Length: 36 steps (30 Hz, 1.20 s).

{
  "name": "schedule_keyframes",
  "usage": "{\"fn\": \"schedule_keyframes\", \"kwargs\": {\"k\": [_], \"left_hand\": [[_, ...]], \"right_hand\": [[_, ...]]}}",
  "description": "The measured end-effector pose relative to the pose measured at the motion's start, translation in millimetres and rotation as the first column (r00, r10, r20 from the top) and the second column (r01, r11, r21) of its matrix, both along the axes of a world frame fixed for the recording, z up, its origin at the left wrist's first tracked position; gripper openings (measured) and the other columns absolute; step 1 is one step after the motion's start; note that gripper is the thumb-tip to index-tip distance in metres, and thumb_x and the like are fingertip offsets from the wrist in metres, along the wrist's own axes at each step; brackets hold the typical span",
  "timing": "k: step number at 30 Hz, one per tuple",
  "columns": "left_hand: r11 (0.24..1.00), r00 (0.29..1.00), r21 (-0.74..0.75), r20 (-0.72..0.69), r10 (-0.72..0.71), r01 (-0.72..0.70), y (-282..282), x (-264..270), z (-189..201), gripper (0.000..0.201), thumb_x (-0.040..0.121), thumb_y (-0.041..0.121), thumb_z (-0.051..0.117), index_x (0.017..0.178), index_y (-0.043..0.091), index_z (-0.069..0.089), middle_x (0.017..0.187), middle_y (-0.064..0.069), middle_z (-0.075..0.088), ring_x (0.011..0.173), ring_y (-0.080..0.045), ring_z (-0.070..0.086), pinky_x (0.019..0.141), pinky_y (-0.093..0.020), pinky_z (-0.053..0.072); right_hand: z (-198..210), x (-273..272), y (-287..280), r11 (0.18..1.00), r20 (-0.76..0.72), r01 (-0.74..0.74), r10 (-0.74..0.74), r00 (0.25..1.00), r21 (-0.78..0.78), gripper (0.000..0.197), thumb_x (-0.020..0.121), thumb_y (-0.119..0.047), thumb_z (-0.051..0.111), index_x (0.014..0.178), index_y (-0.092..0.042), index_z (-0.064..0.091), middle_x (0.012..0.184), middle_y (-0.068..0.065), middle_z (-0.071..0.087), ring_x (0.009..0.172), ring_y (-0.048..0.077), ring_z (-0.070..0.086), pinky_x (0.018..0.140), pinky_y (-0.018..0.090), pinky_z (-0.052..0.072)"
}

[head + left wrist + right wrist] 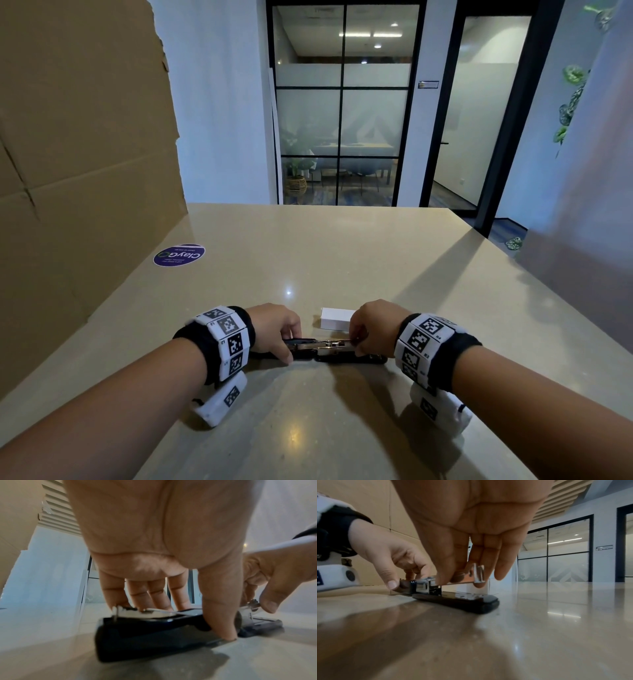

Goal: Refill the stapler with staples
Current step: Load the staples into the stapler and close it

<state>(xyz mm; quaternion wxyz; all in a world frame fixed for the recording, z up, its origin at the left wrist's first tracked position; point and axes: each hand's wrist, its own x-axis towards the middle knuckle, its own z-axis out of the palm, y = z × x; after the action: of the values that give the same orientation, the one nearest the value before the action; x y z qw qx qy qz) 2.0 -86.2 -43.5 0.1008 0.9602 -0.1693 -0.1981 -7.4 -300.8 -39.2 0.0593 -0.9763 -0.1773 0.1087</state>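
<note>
A black stapler [329, 349] lies swung open flat on the beige table [342, 257], near its front edge. My left hand [277, 330] grips the black top cover [145, 632], thumb [221, 615] on the near side and fingers on the far side. My right hand [371, 325] pinches the shiny metal magazine [462, 580], which is tilted up a little above the black base [462, 600]. A small white staple box [334, 317] stands just behind the stapler, between my hands. I see no loose staples.
A tall cardboard sheet [85, 154] stands along the table's left side. A round purple sticker [179, 255] lies flat at the back left. Glass partitions and a doorway are beyond the far edge.
</note>
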Motion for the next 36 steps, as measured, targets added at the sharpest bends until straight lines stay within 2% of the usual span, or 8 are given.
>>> {"fn": "schedule_keyframes", "kwargs": {"k": [6,10,15,19,24,29,33,36], "left_hand": [[0.996,1.000,0.091,0.012,0.013,-0.014,13.4,-1.9,-0.7,0.041,0.075,0.028,0.075,0.113,0.020,0.061,0.100,0.006,0.059,0.091,-0.014,0.055,0.085,-0.030,0.047],[0.993,0.998,0.108,0.019,0.053,-0.055,31.0,-2.8,-2.1,0.037,0.075,0.028,0.074,0.110,0.022,0.061,0.101,0.005,0.061,0.090,-0.015,0.057,0.080,-0.028,0.048],[0.995,0.992,0.030,0.081,0.093,-0.095,44.9,-5.2,3.1,0.024,0.073,0.033,0.075,0.090,0.031,0.058,0.091,0.010,0.059,0.085,-0.012,0.057,0.069,-0.023,0.044],[0.992,0.980,-0.119,0.190,0.056,-0.034,41.8,-6.1,28.2,0.020,0.073,0.033,0.076,0.081,0.034,0.057,0.080,0.012,0.057,0.075,-0.010,0.054,0.064,-0.023,0.039],[0.972,0.971,-0.228,0.240,0.006,0.050,7.3,-6.8,47.2,0.019,0.078,0.030,0.074,0.090,0.025,0.060,0.085,0.011,0.060,0.081,-0.011,0.057,0.077,-0.026,0.047],[0.961,0.975,-0.263,0.219,-0.032,0.091,-32.7,-7.3,42.1,0.021,0.080,0.035,0.071,0.093,0.026,0.056,0.092,0.010,0.061,0.095,-0.016,0.063,0.089,-0.033,0.051],[0.968,0.968,-0.179,0.211,-0.136,0.175,-64.2,-10.7,30.1,0.031,0.083,0.034,0.068,0.111,0.022,0.061,0.106,0.005,0.062,0.096,-0.014,0.059,0.085,-0.029,0.048],[0.974,0.966,-0.091,0.178,-0.190,0.208,-77.8,-12.1,22.0,0.034,0.085,0.029,0.066,0.117,0.020,0.062,0.115,0.001,0.065,0.093,-0.014,0.057,0.080,-0.026,0.043]], "right_hand": [[-5.3,0.2,-18.4,0.998,0.000,0.035,-0.035,0.999,-0.045,0.030,0.075,-0.022,0.073,0.104,-0.017,0.069,0.109,0.005,0.071,0.102,0.025,0.064,0.086,0.030,0.050],[-11.3,-3.0,-29.3,0.994,-0.007,0.060,-0.061,0.998,-0.094,0.029,0.076,-0.021,0.067,0.105,-0.018,0.069,0.108,0.006,0.071,0.101,0.027,0.065,0.087,0.032,0.053],[-11.5,-3.3,-30.1,0.992,-0.018,0.058,-0.061,0.998,-0.111,0.028,0.078,-0.019,0.065,0.105,-0.018,0.070,0.108,0.007,0.071,0.100,0.028,0.064,0.088,0.034,0.054],[-10.5,-1.7,-28.0,0.988,-0.035,0.054,-0.060,0.998,-0.143,0.027,0.078,-0.018,0.063,0.104,-0.017,0.070,0.106,0.008,0.072,0.099,0.029,0.065,0.087,0.033,0.054],[-10.1,-0.4,-26.8,0.984,-0.032,0.063,-0.069,0.997,-0.166,0.025,0.077,-0.018,0.063,0.101,-0.016,0.070,0.103,0.009,0.072,0.097,0.030,0.065,0.081,0.031,0.051],[-12.2,1.0,-27.5,0.985,-0.029,0.078,-0.084,0.996,-0.153,0.024,0.076,-0.020,0.066,0.100,-0.018,0.070,0.103,0.007,0.072,0.096,0.028,0.065,0.080,0.031,0.051],[-12.9,2.1,-27.3,0.984,-0.027,0.096,-0.102,0.994,-0.153,0.026,0.076,-0.024,0.068,0.102,-0.018,0.070,0.102,0.007,0.072,0.092,0.028,0.065,0.082,0.033,0.053],[-12.9,1.2,-27.0,0.976,-0.029,0.109,-0.117,0.993,-0.188,0.025,0.078,-0.026,0.066,0.100,-0.014,0.068,0.100,0.011,0.072,0.077,0.027,0.058,0.072,0.031,0.048]]}}
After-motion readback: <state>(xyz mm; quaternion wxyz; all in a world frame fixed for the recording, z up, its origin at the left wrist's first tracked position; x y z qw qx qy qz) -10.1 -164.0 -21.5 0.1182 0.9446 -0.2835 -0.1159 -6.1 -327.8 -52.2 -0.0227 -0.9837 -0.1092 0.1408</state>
